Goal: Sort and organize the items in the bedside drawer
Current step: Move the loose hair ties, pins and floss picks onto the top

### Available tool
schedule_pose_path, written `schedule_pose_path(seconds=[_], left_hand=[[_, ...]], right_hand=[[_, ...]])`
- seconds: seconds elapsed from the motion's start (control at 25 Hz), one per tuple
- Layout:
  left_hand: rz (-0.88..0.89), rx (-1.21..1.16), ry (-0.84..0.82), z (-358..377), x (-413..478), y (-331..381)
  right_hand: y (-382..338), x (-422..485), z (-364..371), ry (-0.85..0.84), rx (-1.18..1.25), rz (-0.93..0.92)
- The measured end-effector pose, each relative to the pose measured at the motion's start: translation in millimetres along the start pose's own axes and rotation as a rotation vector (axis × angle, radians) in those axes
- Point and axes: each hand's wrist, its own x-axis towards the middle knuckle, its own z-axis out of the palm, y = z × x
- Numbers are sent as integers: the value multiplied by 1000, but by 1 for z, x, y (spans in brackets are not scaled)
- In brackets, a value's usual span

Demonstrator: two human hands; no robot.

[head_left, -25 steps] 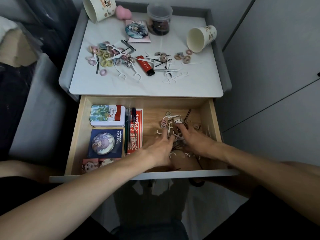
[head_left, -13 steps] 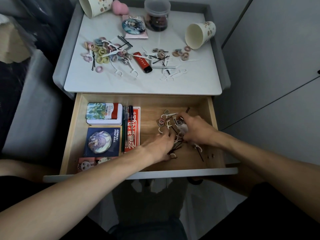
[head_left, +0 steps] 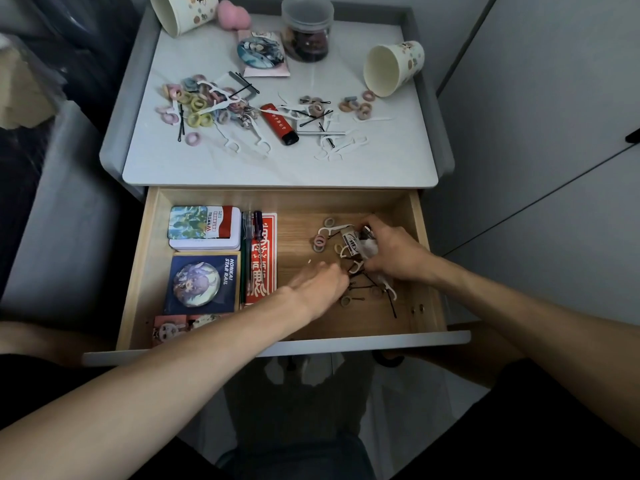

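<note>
Nearest, just past the front rim of the open drawer point(head_left: 277, 348): left hand point(head_left: 320, 287), low over the wooden floor, fingers curled down among black bobby pins point(head_left: 393, 308). Too blurred to tell whether it pinches any. Just beyond, to the right: right hand point(head_left: 394, 254), clenched round small bits point(head_left: 369, 245), a white barcoded tag point(head_left: 351, 243) poking out by the thumb. Scattered beside both, loose hair ties point(head_left: 319, 241) and a floss pick point(head_left: 334, 229). Packed along the left: badge card point(head_left: 202, 284), tin point(head_left: 204, 227), red packet point(head_left: 266, 268). Farther off, on the tabletop point(head_left: 277, 168): more ties and picks, a red lighter point(head_left: 280, 123), a tipped cup point(head_left: 394, 69), a jar point(head_left: 306, 32).
</note>
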Motion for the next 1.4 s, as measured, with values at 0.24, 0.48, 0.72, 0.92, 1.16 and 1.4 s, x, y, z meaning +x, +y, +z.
schedule_pose_path(seconds=[0.24,0.48,0.72,0.92,1.16,1.4], left_hand=[[-66,-183,24,-1,5,-16],[-69,-191,78,-25,-15,-16],[-185,-471,248,-84,-27,-20],[-230,-818,352,-148,-34,-39],[-369,-1076,457,-203,-18,-103],[-549,-1146,549,-214,-4,-139]], right_hand=[[-2,-3,-5,29,71,11],[-15,-19,-10,66,60,-85],[-44,-33,-46,146,66,-195],[-86,-14,-99,215,157,-228],[-117,51,-136,188,451,-171],[-119,103,-145,209,385,-95]])
